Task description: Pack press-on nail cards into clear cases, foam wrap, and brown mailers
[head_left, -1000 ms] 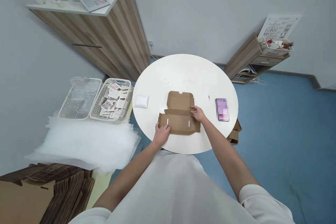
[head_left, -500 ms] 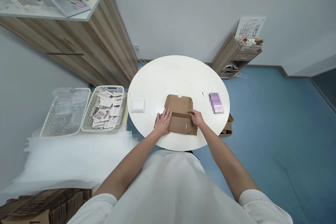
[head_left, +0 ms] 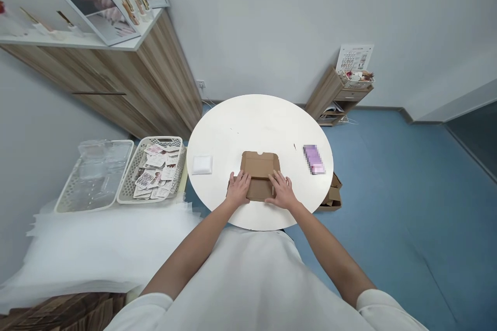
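Note:
A flat brown cardboard box [head_left: 261, 164] lies partly folded on the round white table [head_left: 264, 119], its notched lid panel spread away from me. My left hand [head_left: 238, 189] rests on the box's left side, fingers stretched out over the cardboard. On the opposite side, my right hand [head_left: 282, 190] touches the right edge with its fingers apart. Some of the side flaps are hidden beneath both hands. To the left sits a small white padded packet [head_left: 202, 164]. A purple item [head_left: 313, 159], blurred by pixelation, lies to the right.
Left of the table stand a basket of printed cards [head_left: 121, 186] and a basket of clear plastic cases [head_left: 62, 194]. White foam sheets [head_left: 104, 243] are stacked nearer me. An open carton [head_left: 333, 195] is on the floor at right. A wooden cabinet [head_left: 166, 72] stands behind left.
My right hand has gone from pinching the box's right edge to lying spread against it. The right side flap has been folded up. The whole view has shifted slightly.

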Available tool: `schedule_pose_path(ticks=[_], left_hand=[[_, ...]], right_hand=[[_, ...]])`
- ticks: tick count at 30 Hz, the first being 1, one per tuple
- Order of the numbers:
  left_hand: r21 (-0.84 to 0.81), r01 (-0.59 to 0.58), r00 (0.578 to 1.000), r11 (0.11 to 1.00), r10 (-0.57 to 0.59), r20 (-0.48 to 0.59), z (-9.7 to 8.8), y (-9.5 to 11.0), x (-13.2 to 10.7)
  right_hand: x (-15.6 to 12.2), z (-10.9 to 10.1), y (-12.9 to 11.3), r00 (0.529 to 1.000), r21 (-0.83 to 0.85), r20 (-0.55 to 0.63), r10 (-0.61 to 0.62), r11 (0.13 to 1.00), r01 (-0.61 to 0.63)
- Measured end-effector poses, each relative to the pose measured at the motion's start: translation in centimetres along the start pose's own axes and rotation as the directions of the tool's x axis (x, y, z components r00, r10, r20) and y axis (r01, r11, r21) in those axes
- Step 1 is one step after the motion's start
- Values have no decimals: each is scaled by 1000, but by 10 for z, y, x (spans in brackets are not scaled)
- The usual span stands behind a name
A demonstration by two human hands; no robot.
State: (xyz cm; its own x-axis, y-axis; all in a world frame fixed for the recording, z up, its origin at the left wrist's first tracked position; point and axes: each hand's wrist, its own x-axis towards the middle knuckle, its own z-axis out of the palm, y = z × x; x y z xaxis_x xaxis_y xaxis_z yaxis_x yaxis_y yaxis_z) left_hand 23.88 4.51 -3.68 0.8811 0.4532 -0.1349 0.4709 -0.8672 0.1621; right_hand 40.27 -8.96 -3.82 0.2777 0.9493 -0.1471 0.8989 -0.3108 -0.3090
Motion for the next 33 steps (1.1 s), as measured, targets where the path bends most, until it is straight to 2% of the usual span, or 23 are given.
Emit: schedule_pose_path(ticks=[2,5,7,8,10,12,13,16,17,21,24,30,33], left_hand=[[4,17,1000,1000,-17,-2,-1,1,-4],[5,47,999,999,-47,-8,0,-1,-13],[-29,141,989,990,-142,-31,3,-5,-24],[-66,222,973,973,-225,-43,6,-8,-30],[-181,410,904,894,-425,-49,15,-15,-44],[-338,513,837,789,-547,-8,26,-22,-56],[-416,514,829,751,-559,14,31,-25,-60],[-621,432,845,654,-534,25,44,-32,-65],[-675,414,839,611,-544,23,46,-32,-64],[-792,418,756,444,-654,33,46,-29,-58],[-816,402,731,416,-683,11,43,-25,-57],[-862,337,719,379,-695,-24,37,-22,-57],[-886,318,736,338,-677,6,36,-19,-53]], right_hand=[[2,3,-2,994,-58,87,-60,996,66],[8,6,-3,990,-116,133,-42,992,57],[12,8,-2,989,-135,146,-33,989,52],[13,9,-2,988,-140,153,-33,989,55],[14,10,-1,987,-149,159,-34,987,58],[14,12,0,988,-156,151,-29,986,53],[14,13,0,989,-157,145,-28,986,51],[13,16,-2,990,-155,133,-40,986,60],[12,18,-3,990,-154,131,-46,986,66],[8,22,-9,992,-155,107,-60,985,76],[4,22,-13,993,-153,101,-54,986,69],[3,18,-15,992,-173,110,-62,982,81],[6,16,-18,990,-168,116,-79,981,98]])
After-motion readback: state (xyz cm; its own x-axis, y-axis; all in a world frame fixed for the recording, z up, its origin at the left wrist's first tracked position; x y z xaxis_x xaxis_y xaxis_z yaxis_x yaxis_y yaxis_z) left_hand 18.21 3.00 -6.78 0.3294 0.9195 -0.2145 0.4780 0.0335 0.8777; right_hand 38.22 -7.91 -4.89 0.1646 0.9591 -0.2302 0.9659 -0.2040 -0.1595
